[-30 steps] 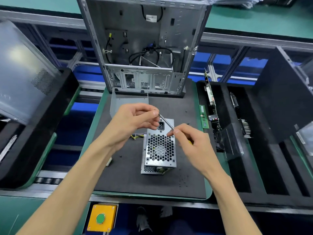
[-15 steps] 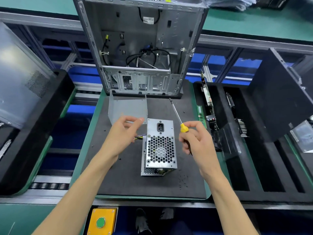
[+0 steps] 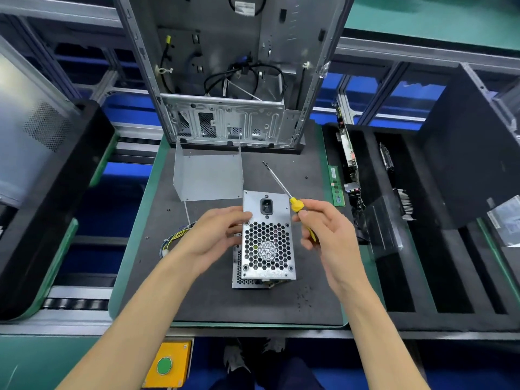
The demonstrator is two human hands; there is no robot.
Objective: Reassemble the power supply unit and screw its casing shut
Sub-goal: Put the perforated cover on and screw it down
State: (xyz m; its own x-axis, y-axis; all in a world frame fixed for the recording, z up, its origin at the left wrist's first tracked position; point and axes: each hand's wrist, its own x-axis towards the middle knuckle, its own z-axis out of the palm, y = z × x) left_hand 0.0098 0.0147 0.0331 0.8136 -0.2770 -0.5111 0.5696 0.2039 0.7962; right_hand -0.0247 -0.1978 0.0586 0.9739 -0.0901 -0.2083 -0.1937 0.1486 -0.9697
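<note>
The silver power supply unit stands on the black foam mat, its honeycomb fan grille and power socket facing up. My left hand touches its upper left edge with thumb and fingertips. My right hand holds a yellow-handled screwdriver just right of the unit, the shaft pointing up and away toward the far left. A bent grey metal cover panel lies behind the unit. Yellow and black wires trail out on the unit's left side.
An open computer case stands at the back of the mat. A green RAM stick lies at the mat's right edge. Black foam trays with circuit boards are on the right. A case side panel leans at left. Small screws dot the mat.
My left hand moved right from the cover panel's edge onto the unit's upper left corner. My right hand with the screwdriver stayed beside the unit, after lifting the tip off it earlier.
</note>
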